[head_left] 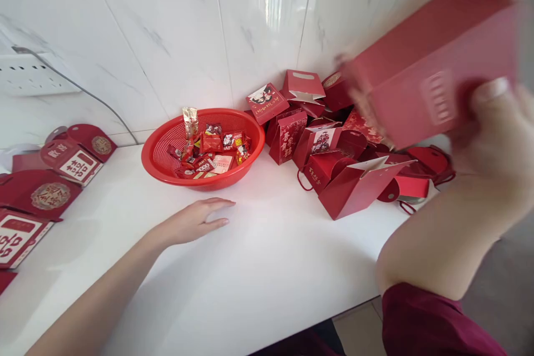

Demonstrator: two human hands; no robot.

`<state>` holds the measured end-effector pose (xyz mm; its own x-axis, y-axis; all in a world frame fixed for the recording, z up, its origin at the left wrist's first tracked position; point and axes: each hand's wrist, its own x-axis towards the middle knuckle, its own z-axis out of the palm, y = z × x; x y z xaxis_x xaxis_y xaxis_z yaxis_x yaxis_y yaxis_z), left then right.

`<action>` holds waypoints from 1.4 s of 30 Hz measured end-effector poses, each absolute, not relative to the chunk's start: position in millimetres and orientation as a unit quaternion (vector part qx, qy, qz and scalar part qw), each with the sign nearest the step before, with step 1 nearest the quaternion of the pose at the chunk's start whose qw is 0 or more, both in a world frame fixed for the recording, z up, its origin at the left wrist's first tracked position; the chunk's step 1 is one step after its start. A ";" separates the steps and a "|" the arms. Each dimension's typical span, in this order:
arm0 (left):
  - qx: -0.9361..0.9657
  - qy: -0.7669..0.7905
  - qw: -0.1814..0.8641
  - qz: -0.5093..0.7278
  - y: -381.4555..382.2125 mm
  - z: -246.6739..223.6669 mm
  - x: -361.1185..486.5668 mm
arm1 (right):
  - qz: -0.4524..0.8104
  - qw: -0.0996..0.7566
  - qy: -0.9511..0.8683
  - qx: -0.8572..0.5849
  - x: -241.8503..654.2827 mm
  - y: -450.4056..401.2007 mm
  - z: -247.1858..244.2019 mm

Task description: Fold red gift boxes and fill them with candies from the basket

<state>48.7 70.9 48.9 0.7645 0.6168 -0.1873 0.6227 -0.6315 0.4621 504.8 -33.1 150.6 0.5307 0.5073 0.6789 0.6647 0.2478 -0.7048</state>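
Observation:
My right hand (500,122) grips a red gift box (417,83), raised at the upper right and smeared by motion. Its thumb presses on the box's front face; the other fingers are mostly hidden. My left hand (198,219) rests on the white table with thumb and fingers apart, holding nothing. Just beyond it is a red plastic basket (154,169) with several wrapped candies (211,142) inside. Below the raised box lies a heap of red gift boxes (359,181), some with open tops, tumbled against one another.
At the left edge, several red boxes with gold medallions (52,194) stand in a row. A tiled wall (179,28) closes off the back. A grey cable (104,103) runs down from a white power socket (33,75). The table's front edge (325,320) is at the lower right.

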 end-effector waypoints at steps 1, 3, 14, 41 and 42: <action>0.895 0.352 0.273 0.005 67.9 62.9 45.0 | 0.029 0.641 -0.542 -0.543 479.4 -26.3 154.2; 0.884 0.377 0.269 0.057 60.1 90.2 36.2 | 0.193 0.579 -0.621 -0.491 430.4 -11.1 155.7; 0.817 0.508 0.259 0.089 42.6 120.3 20.3 | 0.581 0.240 -0.674 -0.388 307.0 34.4 74.2; 0.793 0.464 0.381 -0.102 63.4 103.0 8.5 | 0.336 0.261 -0.846 -0.322 290.9 24.6 56.3; 0.797 0.462 0.377 -0.098 62.7 107.1 8.2 | 0.338 0.242 -0.855 -0.310 292.8 24.8 59.0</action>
